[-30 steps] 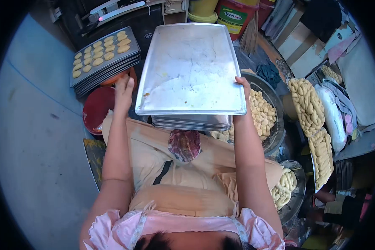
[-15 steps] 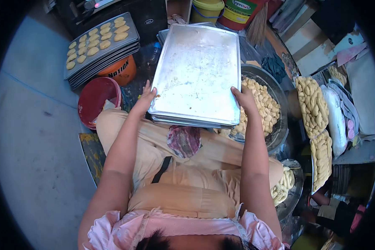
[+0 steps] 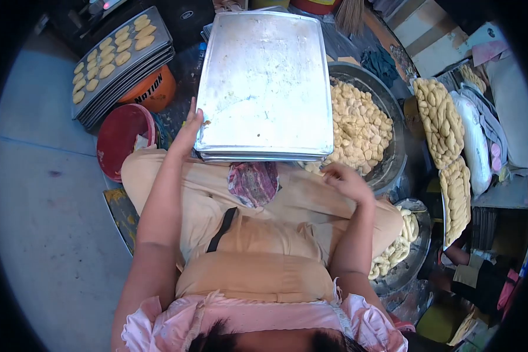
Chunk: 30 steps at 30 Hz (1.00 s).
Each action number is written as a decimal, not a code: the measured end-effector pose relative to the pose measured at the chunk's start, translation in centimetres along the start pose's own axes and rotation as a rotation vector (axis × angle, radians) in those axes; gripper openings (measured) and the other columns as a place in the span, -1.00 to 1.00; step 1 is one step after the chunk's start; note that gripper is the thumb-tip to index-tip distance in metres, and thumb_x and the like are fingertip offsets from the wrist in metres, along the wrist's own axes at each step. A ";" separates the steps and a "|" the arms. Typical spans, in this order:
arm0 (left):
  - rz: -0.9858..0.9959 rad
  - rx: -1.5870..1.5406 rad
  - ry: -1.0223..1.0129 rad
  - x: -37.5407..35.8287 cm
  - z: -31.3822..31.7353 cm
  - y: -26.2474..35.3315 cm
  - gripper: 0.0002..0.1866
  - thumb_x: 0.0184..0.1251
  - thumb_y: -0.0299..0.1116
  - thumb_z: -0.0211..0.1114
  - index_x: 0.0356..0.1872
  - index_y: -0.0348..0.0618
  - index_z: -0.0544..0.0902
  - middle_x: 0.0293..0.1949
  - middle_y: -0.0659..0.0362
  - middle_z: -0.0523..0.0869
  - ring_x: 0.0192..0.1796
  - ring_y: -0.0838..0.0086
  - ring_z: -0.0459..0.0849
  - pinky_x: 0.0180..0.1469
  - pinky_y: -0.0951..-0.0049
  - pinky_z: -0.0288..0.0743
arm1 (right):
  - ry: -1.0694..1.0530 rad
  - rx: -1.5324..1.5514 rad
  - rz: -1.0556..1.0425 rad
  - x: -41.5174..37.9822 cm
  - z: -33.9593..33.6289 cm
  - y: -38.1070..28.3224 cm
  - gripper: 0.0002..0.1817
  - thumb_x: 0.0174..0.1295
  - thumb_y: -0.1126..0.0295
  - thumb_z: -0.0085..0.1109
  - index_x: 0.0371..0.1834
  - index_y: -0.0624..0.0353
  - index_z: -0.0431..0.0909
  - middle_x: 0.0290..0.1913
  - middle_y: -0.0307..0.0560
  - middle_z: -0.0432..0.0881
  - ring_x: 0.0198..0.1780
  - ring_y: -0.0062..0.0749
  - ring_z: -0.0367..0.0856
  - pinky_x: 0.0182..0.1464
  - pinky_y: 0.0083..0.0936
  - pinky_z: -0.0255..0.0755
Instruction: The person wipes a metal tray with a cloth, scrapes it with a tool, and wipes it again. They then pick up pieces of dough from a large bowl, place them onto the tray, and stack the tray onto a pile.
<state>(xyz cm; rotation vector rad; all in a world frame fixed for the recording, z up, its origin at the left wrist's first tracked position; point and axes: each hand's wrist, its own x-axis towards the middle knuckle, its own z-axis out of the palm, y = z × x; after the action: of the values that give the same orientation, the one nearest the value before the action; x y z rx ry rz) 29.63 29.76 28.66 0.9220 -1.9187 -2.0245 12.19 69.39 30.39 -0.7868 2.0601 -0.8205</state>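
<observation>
A stack of metal baking trays (image 3: 264,82) stands in front of my lap, the top one bare and scuffed. My left hand (image 3: 189,130) rests against the stack's left edge near its front corner, fingers pointing up along the side. Off the trays, my right hand (image 3: 349,185) hovers by the front right corner with curled fingers; whether anything is in them is hidden. Just beyond it, a wide round basin (image 3: 398,149) holds a heap of small dough pieces (image 3: 361,126). A stained purple cloth (image 3: 253,183) lies on my lap.
Trays with shaped dough (image 3: 108,58) are stacked at upper left above an orange bucket (image 3: 152,91). A red tub (image 3: 123,141) stands left. Twisted dough (image 3: 440,123) fills trays at right. A smaller basin (image 3: 419,252) holds dough strands. Part of another person (image 3: 481,276) shows at lower right.
My right hand has left the trays' right edge and moved down toward my lap, its fingers curling. My left hand stays at the left edge. The whole view has shifted slightly.
</observation>
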 end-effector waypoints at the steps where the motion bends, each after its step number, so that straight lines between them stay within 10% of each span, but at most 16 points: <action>1: 0.016 -0.059 0.028 0.3 0.0 -0.5 -0.18 0.49 0.16 -0.04 0.56 -0.06 -0.10 0.53 -0.02 0.06 0.53 0.21 0.07 0.48 0.33 -0.02 | -0.087 -0.118 -0.001 0.4 1.6 1.1 -0.68 0.20 0.25 0.19 -0.07 0.23 0.61 -0.31 -0.05 0.68 -0.27 -0.37 0.62 -0.18 -0.45 0.49; 7: 0.832 0.488 0.484 -5.8 -1.1 2.2 -0.54 0.38 -0.32 0.20 0.28 -0.16 0.48 0.37 0.01 0.37 0.41 0.18 0.34 0.43 0.26 0.13 | -0.166 -0.451 0.147 7.8 15.5 6.0 -0.46 0.05 0.05 0.25 0.02 0.17 0.60 0.01 0.16 0.65 0.04 0.01 0.62 0.07 -0.21 0.48; 9: 1.070 0.862 0.295 -9.9 -0.7 3.3 -0.68 0.25 -0.49 0.24 0.05 -0.19 0.61 0.16 0.04 0.58 0.23 0.16 0.53 0.28 0.22 0.33 | -0.067 -0.520 0.174 9.3 18.1 8.2 -0.40 -0.01 0.04 0.28 0.10 0.15 0.56 0.09 0.14 0.61 0.07 0.02 0.60 0.11 -0.20 0.47; 15: 0.477 1.070 -0.639 -13.2 7.6 -4.4 -0.53 0.16 -0.33 0.30 0.16 -0.03 0.56 0.25 -0.04 0.51 0.18 0.11 0.56 0.17 0.12 0.42 | 0.079 -0.523 0.000 9.2 20.4 9.7 -0.26 -0.06 0.06 0.33 0.24 0.12 0.43 0.14 0.13 0.56 0.11 0.07 0.57 0.16 -0.15 0.47; 17: 0.462 1.292 -0.568 -11.8 9.7 -10.0 -0.40 0.11 -0.33 0.33 0.26 0.00 0.47 0.29 -0.10 0.45 0.22 0.06 0.53 0.20 0.01 0.39 | 0.157 -0.499 -0.123 8.4 20.0 9.1 -0.32 -0.04 0.21 0.36 0.22 0.12 0.43 0.08 0.11 0.58 0.10 -0.04 0.59 0.12 -0.19 0.50; 21: 0.672 1.609 -0.427 -10.7 10.7 -13.4 -0.33 0.14 -0.38 0.26 0.37 0.06 0.36 0.20 -0.12 0.53 0.17 0.14 0.60 0.14 0.06 0.44 | -0.088 0.549 -0.003 11.5 21.6 14.7 -0.40 -0.05 0.52 0.36 0.15 0.18 0.42 -0.05 -0.04 0.60 0.00 -0.33 0.59 0.02 -0.35 0.52; 23: 0.423 1.578 -0.542 -9.6 11.3 -13.5 -0.39 0.15 -0.41 0.23 0.31 0.05 0.41 0.03 -0.08 0.64 0.07 0.11 0.66 0.05 0.06 0.49 | -0.200 0.874 0.092 9.1 18.7 9.8 -0.42 -0.14 0.53 0.42 0.05 0.22 0.46 -0.08 -0.07 0.60 -0.04 -0.38 0.56 0.01 -0.38 0.48; 30: 0.188 1.353 -0.622 -9.1 10.7 -11.6 -0.59 0.09 -0.35 0.23 0.04 -0.06 0.62 -0.35 -0.08 0.73 -0.15 0.08 0.72 -0.13 0.05 0.58 | -0.050 0.209 -0.120 6.3 13.7 4.8 -0.68 0.13 0.55 0.24 -0.02 0.27 0.51 -0.27 -0.24 0.60 -0.23 -0.53 0.55 -0.20 -0.53 0.47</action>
<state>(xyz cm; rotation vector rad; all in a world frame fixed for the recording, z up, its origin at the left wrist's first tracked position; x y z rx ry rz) 33.82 45.17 19.90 0.1565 -3.5635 -0.6801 18.98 63.64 17.25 -0.8103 1.8613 -1.0534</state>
